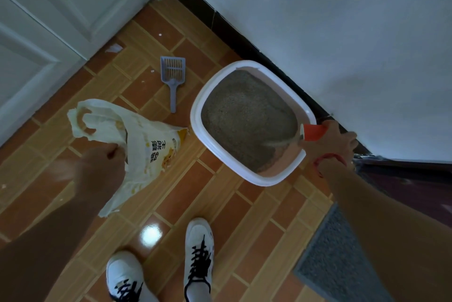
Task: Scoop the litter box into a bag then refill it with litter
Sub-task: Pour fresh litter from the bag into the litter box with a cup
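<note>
A white-rimmed litter box (pixel 195 116) with pink inner walls sits on the tiled floor against the wall, mostly full of grey-brown litter (pixel 244 116). My right hand (pixel 330 140) grips a tipped orange cup (pixel 314 131) at the box's near right corner, and litter streams from it into the box. My left hand (pixel 105 164) grips a crumpled white plastic bag (pixel 139 145) with yellow print, held just above the floor left of the box. A blue-grey slotted scoop (pixel 171 74) lies on the tiles beyond the bag.
A white door (pixel 49 20) stands at the far left and a white wall (pixel 342 32) with a dark skirting runs behind the box. A grey mat (pixel 337 260) lies at the lower right. My two white shoes (pixel 198 252) stand near the bottom. Small white scraps dot the tiles.
</note>
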The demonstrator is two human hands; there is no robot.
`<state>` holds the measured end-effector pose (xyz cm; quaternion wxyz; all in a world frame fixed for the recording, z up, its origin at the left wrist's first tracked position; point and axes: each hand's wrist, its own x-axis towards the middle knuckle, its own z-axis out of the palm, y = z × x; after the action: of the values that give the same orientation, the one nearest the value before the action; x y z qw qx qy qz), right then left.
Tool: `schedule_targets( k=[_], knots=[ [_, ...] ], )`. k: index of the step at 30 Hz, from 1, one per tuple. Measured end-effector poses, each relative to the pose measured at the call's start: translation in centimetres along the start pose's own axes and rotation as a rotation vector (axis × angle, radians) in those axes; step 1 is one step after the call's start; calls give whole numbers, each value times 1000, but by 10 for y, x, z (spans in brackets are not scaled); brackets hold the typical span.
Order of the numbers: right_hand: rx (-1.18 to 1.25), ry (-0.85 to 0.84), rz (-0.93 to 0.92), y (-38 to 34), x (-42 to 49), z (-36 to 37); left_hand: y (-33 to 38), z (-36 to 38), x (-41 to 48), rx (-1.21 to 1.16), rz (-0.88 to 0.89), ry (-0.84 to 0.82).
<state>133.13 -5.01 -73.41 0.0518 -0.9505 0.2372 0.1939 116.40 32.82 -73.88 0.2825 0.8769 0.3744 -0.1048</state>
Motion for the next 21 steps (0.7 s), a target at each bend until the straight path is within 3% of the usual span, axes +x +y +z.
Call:
schedule_targets(
  k=[4, 12, 21],
  knots=[
    [-89, 108, -107, -9, -6, 8, -4, -1, 0, 7, -6, -8],
    [-150, 164, -221, -12, -9, 9, -19, -5, 3, 39, -19, 26],
    [-9, 122, -153, -30, -41, 16, -32, -12, -3, -21, -39, 6]
  ],
)
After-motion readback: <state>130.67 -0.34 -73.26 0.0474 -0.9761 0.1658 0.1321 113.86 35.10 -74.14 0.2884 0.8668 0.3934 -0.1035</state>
